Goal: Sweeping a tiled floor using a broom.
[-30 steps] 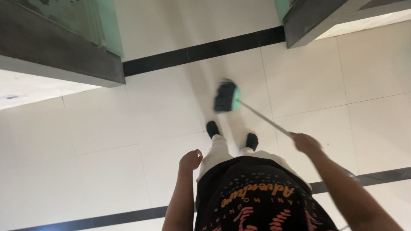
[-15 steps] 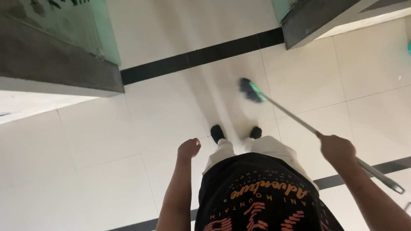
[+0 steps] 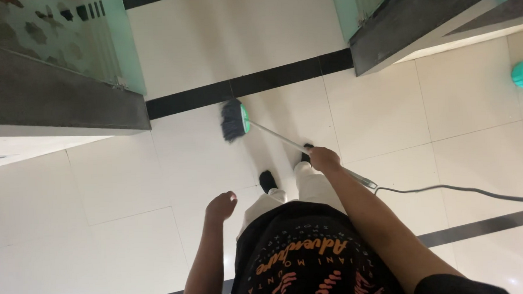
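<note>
Right grip clasps broom (open tiles leftward).

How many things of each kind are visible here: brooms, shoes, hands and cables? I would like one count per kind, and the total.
Broom: 1, held in the right hand
Shoes: 2, black
Hands: 2; the left hand holds nothing
Cable: 1, grey, on the floor
Total: 6

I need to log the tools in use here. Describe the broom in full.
The broom has a dark bristle head, blurred, with a green cap where a thin, pale, metal-looking handle joins. It slants from the bristles at the pale tiled floor, near a black tile stripe, back toward the person. The right hand grips the handle partway along; its end juts past the hand. The left hand is loosely curled and holds nothing.
</note>
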